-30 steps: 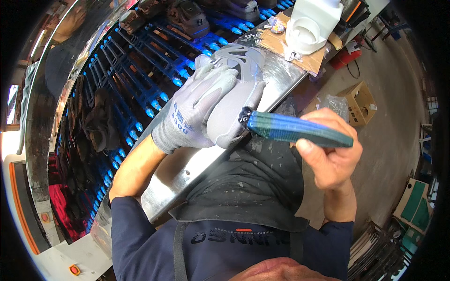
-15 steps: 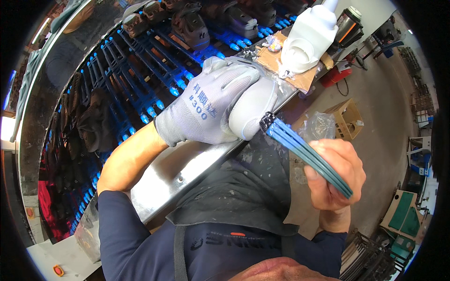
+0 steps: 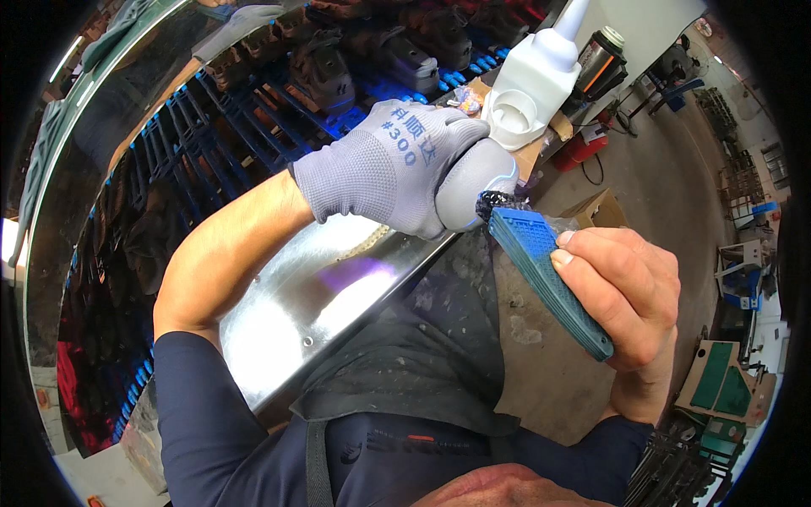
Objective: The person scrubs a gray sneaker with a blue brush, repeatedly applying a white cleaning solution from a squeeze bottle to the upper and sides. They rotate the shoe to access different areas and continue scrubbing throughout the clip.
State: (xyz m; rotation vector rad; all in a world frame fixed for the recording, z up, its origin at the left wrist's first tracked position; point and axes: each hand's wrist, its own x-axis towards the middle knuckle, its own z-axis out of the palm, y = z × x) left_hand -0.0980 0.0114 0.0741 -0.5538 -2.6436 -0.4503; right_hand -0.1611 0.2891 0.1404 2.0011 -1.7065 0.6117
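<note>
My left hand (image 3: 393, 169), in a grey knit glove, is closed around a light grey shoe upper (image 3: 476, 182). A pale blue line runs along the upper's edge; much of it is hidden under the glove. In my bare right hand (image 3: 627, 291) is a brush (image 3: 549, 275) with a flat blue and green handle, pinched between thumb and fingers. Its dark, wet-looking bristles touch or nearly touch the lined edge of the upper. Just beyond the upper stands a white plastic bottle (image 3: 532, 84) with a long nozzle and an open cup in its side.
Beyond my left arm runs a conveyor of blue-tipped rods (image 3: 182, 127) carrying dark shoes (image 3: 325, 72). A shiny metal ledge (image 3: 279, 329) lies along its near side. Behind the bottle stands a black thermos (image 3: 601, 63). A cardboard box (image 3: 596, 209) sits on the floor at right.
The brush has turned, so its broad blue face now shows instead of its narrow side. The upper has tilted and moved slightly right in my gloved hand. My right hand has shifted slightly right.
</note>
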